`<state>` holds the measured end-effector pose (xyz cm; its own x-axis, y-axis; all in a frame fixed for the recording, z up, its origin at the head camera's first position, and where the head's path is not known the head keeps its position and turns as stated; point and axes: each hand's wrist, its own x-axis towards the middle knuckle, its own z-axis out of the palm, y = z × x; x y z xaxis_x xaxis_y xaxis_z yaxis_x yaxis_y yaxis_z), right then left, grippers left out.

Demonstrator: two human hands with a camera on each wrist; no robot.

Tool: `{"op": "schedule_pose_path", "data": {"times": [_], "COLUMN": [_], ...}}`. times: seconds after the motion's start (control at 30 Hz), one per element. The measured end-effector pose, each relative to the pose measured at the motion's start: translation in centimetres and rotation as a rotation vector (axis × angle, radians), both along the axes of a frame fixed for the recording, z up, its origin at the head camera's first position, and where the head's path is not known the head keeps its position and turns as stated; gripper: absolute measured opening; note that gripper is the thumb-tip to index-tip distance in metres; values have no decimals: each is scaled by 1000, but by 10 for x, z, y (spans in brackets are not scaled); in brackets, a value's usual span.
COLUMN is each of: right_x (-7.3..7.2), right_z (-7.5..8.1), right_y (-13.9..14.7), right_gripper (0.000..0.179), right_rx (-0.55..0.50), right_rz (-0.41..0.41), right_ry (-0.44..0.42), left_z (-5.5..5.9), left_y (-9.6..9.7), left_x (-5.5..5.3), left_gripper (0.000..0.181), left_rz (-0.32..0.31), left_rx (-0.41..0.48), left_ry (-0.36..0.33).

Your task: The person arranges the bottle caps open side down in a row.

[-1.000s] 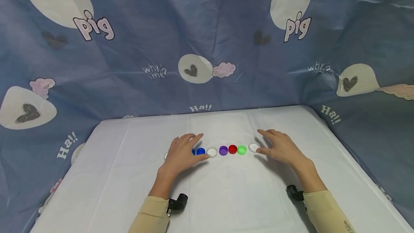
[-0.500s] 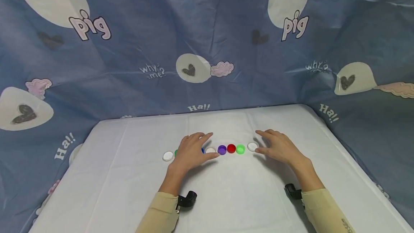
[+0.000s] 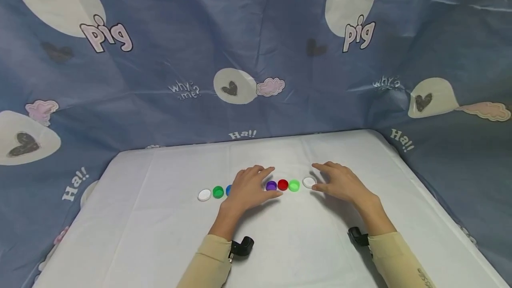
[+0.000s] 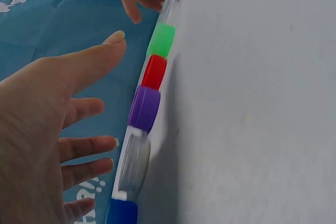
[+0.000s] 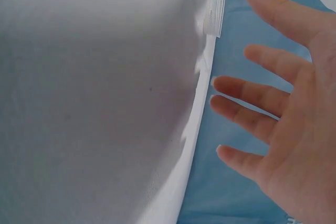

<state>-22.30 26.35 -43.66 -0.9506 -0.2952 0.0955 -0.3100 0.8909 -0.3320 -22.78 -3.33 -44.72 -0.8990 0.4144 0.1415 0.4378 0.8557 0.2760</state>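
Small round bottle caps lie in a row across the white table. My left hand (image 3: pixel 252 190) hovers over the row, fingers spread and holding nothing, hiding part of it. Left of it show a white cap (image 3: pixel 204 195), a green cap (image 3: pixel 218 192) and the edge of a blue cap (image 3: pixel 228 190). By its thumb is a purple cap (image 4: pixel 144 108), followed by a red cap (image 3: pixel 282 185) and a light green cap (image 3: pixel 294 185). A clear cap (image 4: pixel 135 163) and a dark blue cap (image 4: pixel 122 212) appear in the left wrist view. My right hand (image 3: pixel 344 183), also spread, is beside the right-end whitish cap (image 3: pixel 309 182).
A white cloth (image 3: pixel 152 243) covers the table. Behind and around it hangs a blue printed curtain (image 3: pixel 192 114). Each wrist carries a black camera, one on the left (image 3: pixel 242 246) and one on the right (image 3: pixel 357 236).
My left hand has moved right along the row, uncovering the white, green and blue caps at the left and covering the middle ones. My right hand stays by the right-end cap. The view shifts slightly.
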Motion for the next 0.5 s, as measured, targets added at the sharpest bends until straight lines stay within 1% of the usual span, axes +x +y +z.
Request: {"op": "schedule_pose_path", "data": {"times": [0.13, 0.37, 0.5], "right_x": [0, -2, -4], "right_z": [2, 4, 3], "right_y": [-1, -1, -1], "right_gripper": [66, 65, 65], "right_rx": [3, 22, 24], "right_rz": [3, -12, -18], "right_ry": [-23, -54, -74], "left_z": [2, 7, 7], "left_y": [8, 22, 30], "left_x": [-2, -4, -5], "left_gripper": [80, 76, 76], "left_rz": [-8, -23, -38], "left_rx": [-24, -11, -26], "left_ry": [5, -10, 2]}}
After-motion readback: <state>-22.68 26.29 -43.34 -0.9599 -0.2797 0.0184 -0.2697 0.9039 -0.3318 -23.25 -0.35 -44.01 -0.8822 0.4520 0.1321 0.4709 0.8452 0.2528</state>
